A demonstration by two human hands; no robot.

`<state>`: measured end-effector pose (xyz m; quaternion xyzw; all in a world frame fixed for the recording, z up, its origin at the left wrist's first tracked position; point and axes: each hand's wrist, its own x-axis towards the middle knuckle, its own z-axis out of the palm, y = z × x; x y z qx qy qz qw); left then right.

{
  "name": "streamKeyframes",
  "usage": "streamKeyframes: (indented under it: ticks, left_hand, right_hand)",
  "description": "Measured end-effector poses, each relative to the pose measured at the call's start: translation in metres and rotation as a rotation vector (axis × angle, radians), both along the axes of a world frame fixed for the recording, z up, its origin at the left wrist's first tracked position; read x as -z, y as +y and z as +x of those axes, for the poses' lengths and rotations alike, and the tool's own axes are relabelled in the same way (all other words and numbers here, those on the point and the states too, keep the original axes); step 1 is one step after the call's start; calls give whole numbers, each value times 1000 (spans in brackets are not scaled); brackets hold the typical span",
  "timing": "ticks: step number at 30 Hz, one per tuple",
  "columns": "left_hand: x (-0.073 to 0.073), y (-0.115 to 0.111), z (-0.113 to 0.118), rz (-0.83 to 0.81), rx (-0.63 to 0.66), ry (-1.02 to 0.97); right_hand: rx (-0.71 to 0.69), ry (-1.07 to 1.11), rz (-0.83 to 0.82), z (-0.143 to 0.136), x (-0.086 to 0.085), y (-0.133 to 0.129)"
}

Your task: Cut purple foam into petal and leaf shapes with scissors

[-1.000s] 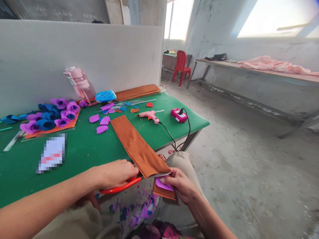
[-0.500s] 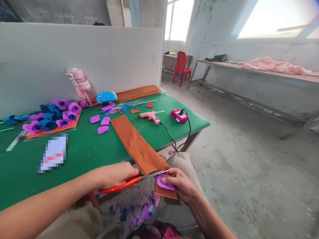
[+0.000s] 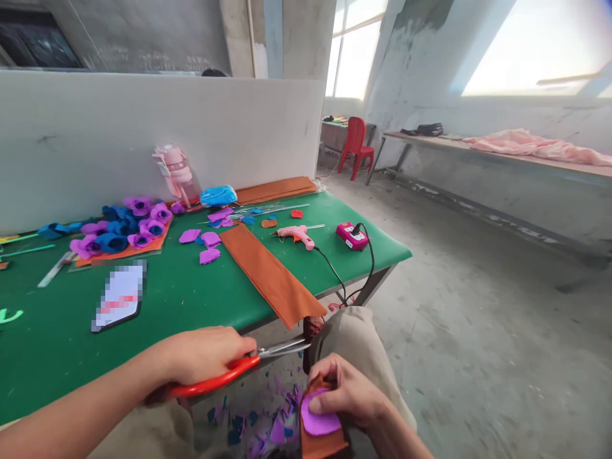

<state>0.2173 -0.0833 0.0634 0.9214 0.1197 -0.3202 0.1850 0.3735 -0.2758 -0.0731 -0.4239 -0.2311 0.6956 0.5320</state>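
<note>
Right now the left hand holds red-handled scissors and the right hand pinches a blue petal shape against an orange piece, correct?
Not quite. In the head view the petal shape under the right hand is purple, not blue. The left hand does hold the red-handled scissors, against the orange piece.

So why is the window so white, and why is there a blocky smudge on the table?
In the head view, daylight overexposes the window, so it glares white. The blocky patch on the green table is pixelated. The wide lens bends the edges; the left hand with the scissors looks sharp.

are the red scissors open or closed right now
Open, slightly. The red scissors in the left hand show two metal blades diverging toward their tips, with a thin gap between them, beside the right hand.
</note>
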Motion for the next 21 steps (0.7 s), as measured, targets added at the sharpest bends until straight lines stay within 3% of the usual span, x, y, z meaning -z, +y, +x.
streamKeyframes:
  ticks: [3,5,8,11,14,17,21]
  left_hand:
    - [-20,7,-14,61,-92,26]
    - [-22,14,-19,158,-190,-41]
    - [-5,27,-20,410,-361,-139]
    - [24,40,-13,425,-426,-217]
    - [44,48,-6,420,-488,-283]
    - [46,57,-12,372,-560,-358]
    - [39,74,-40,191,-671,-440]
  right_hand:
    - [28,1,29,3,1,-1]
    - [108,11,51,5,-5,5]
    - [264,21,51,7,-28,28]
    - [401,22,74,4,-59,66]
    - [389,10,175,-4,-83,113]
    - [455,1,276,-12,-100,159]
    - [549,-54,385,-20,-110,200]
